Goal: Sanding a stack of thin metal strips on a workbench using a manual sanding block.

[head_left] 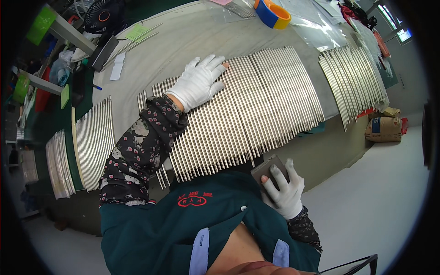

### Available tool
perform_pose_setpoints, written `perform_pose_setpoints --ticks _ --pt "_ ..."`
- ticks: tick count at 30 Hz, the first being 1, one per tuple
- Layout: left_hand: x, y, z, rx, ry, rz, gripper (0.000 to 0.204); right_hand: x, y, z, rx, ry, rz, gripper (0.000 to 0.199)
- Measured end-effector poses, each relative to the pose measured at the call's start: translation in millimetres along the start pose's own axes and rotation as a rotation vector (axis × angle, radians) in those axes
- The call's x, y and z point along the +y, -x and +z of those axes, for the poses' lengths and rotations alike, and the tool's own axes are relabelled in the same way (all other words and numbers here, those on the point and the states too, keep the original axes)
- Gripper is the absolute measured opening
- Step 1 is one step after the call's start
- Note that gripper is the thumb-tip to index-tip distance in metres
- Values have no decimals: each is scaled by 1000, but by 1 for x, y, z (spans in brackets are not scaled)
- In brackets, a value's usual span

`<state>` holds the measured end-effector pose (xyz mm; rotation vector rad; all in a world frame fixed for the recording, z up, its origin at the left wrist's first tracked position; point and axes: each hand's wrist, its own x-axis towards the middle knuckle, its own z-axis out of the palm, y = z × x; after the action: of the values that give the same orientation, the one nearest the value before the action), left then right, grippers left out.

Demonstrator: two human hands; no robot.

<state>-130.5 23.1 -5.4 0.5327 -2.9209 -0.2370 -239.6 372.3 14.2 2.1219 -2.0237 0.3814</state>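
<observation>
My left hand (pixel 200 80), in a white glove, lies flat with fingers spread on a wide row of shiny metal rods (pixel 256 105) laid side by side on the table (pixel 183 41). My right hand (pixel 285 189), also gloved, is held close to my body near the table's front edge and grips a small flat grey block (pixel 268 167). A dark patterned sleeve covers my left forearm (pixel 140 149).
More batches of metal rods lie at the left (pixel 94 142), far left (pixel 58 165) and right (pixel 353 82). A blue and orange tape roll (pixel 272 13), clear plastic bags, a black fan (pixel 101 16) and paper slips sit at the back. Brown sacks (pixel 384 126) rest on the floor.
</observation>
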Motion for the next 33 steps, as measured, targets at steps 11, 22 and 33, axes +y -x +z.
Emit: perform_pose_setpoints --ticks 11,22,33 --pt "8 -6 -7 -66 -120 221 57 13 -32 -16 107 -71 174 56" --pt "8 -6 -6 -30 -84 236 60 17 -104 8 -37 28 280 56" --pt "14 -7 -10 -30 -76 230 63 28 -135 13 -13 125 195 50"
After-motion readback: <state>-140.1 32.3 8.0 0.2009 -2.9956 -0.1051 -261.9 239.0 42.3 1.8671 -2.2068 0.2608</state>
